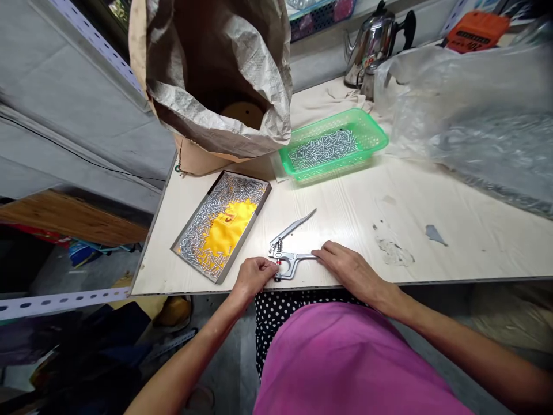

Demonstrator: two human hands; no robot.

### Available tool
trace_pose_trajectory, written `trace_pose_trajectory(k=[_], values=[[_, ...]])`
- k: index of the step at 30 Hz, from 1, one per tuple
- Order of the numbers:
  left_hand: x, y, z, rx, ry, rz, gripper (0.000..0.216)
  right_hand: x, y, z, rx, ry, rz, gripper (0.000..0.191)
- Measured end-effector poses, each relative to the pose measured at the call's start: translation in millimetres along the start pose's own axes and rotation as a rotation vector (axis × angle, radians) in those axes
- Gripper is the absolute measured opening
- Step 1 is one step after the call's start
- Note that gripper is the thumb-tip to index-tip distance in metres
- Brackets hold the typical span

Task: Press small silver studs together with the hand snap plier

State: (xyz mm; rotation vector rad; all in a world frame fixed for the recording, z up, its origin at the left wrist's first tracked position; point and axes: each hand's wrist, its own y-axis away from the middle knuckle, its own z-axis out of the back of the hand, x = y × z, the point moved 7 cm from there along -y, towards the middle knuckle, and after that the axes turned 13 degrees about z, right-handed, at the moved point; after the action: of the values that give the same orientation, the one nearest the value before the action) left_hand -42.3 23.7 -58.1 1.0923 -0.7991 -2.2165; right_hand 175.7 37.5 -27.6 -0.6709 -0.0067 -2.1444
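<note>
Silver pliers (290,245) lie on the pale table near its front edge, handles spread, one pointing up and right. My left hand (254,276) is closed in a pinch at the pliers' jaw end, holding something I cannot make out. My right hand (348,268) rests palm down on the lower handle, fingers curled over it. To the left a metal tray (259,203) with a yellow bottom holds several small metal pins.
A green plastic basket (375,131) of metal pins stands behind the pliers. A large open paper sack (216,86) sits at the back left. A clear plastic bag (475,115) lies at the right, a steel kettle (371,43) behind it. The table edge (389,283) runs before me.
</note>
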Motion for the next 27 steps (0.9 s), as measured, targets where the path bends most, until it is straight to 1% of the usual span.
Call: trace_pose_trajectory(k=[6, 9, 13, 17, 20, 21, 22, 24, 26, 27], values=[[-5, -2, -5, 0.151, -0.005, 0.073, 0.031, 1, 0, 3, -0.009, -0.023, -0.009, 0.028], [-6, -2, -6, 0.201, -0.017, 0.101, 0.028, 0, -1, 1, 0.024, -0.005, -0.018, 0.028], [-8, -1, -8, 0.249, -0.078, 0.127, 0.029, 1, -2, 0, 0.056, 0.037, -0.020, 0.028], [-7, 1, -9, 0.265, -0.111, 0.162, 0.032, 3, -2, 3, 0.086, 0.071, -0.024, 0.026], [-3, 4, -13, 0.284, -0.112, 0.178, 0.032, 1, -6, 11, 0.106, 0.020, 0.019, 0.016], [-2, 4, -13, 0.284, -0.103, 0.178, 0.032, -1, -9, 15, 0.099, 0.012, 0.045, 0.016], [-1, 5, -14, 0.279, -0.089, 0.177, 0.032, -4, -13, 19, 0.086, 0.019, 0.072, 0.025], [2, 7, -14, 0.260, -0.060, 0.188, 0.030, -13, -23, 23, 0.074, 0.077, 0.110, 0.055], [3, 9, -14, 0.236, -0.029, 0.204, 0.027, -24, -35, 20, 0.116, 0.140, 0.135, 0.080], [3, 10, -14, 0.224, -0.014, 0.212, 0.025, -28, -41, 16, 0.157, 0.159, 0.148, 0.088]])
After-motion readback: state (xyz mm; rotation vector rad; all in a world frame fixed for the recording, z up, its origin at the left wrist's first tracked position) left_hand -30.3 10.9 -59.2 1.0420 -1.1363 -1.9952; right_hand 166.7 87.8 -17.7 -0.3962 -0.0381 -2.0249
